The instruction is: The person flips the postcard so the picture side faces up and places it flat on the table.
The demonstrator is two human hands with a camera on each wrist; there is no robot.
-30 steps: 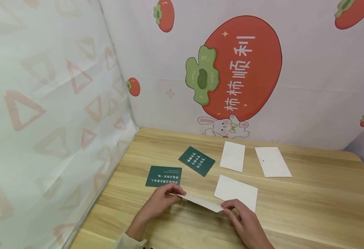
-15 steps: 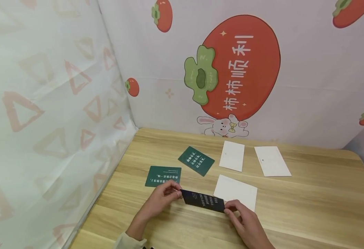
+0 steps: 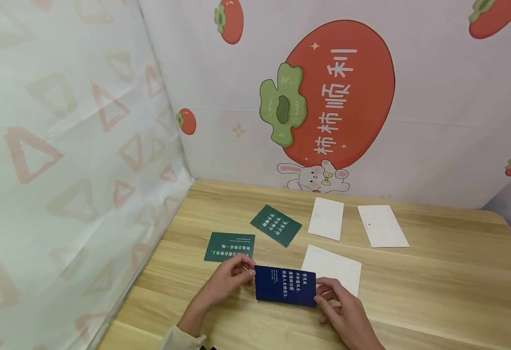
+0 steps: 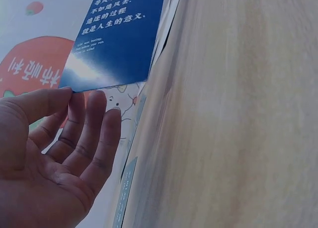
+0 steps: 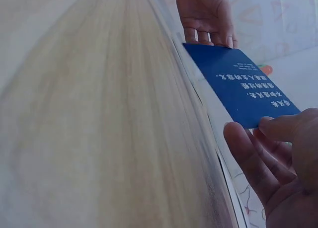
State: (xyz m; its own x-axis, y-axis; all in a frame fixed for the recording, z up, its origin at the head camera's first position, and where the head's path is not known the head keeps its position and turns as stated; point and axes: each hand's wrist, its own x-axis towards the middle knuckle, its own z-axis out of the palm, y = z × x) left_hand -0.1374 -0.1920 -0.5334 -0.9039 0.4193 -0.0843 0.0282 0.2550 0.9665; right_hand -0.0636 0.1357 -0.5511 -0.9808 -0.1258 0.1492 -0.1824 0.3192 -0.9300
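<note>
A dark blue card [image 3: 285, 286] with white lettering is held up above the table between both hands, its printed face towards me. My left hand [image 3: 228, 282] pinches its left end between thumb and fingers. At the opposite end, my right hand [image 3: 342, 306] grips the corner the same way. In the left wrist view the blue card [image 4: 117, 39] stands raised off the wood, thumb at its corner. The right wrist view has the blue card [image 5: 238, 84] spanning the two hands. Behind it, a white card [image 3: 336, 267] on the table is partly covered.
Two green cards with white text lie to the left, one green card [image 3: 230, 245] just beyond my left hand and another green card [image 3: 276, 225] farther back. Two white cards lie behind, a white card [image 3: 326, 218] and a white card [image 3: 383, 226]. Printed cloth [image 3: 220, 146] backs the wooden table [image 3: 452, 277].
The held card has tilted from nearly edge-on, with a white side uppermost, until its blue printed face shows fully. Both hands stay in nearly the same place, still holding its ends.
</note>
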